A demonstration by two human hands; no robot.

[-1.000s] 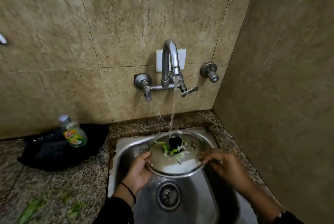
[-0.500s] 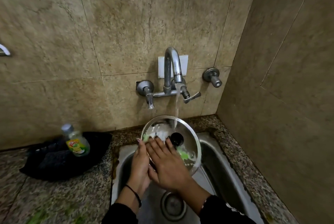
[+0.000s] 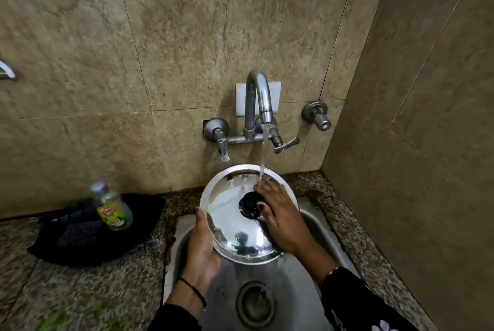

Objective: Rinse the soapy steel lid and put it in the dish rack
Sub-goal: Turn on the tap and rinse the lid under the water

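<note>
The steel lid [image 3: 227, 221] with a black knob [image 3: 250, 203] is tilted up over the sink, its shiny top facing me. My left hand [image 3: 201, 247] grips its lower left rim from beneath. My right hand [image 3: 279, 215] lies flat on the lid's right side, fingers by the knob, under the water stream [image 3: 263, 156] running from the tap [image 3: 258, 100]. No foam or green scraps show on the lid. No dish rack is in view.
The steel sink [image 3: 307, 272] has a round drain [image 3: 254, 304] below the lid. A dish soap bottle [image 3: 112, 207] stands on a black cloth [image 3: 88, 237] on the granite counter [image 3: 80, 290] to the left. Tiled walls close the back and right.
The lid has tilted further up and is larger in view; the green scraps are gone from it. My right hand slid from the lid's middle to its right side by the knob.
</note>
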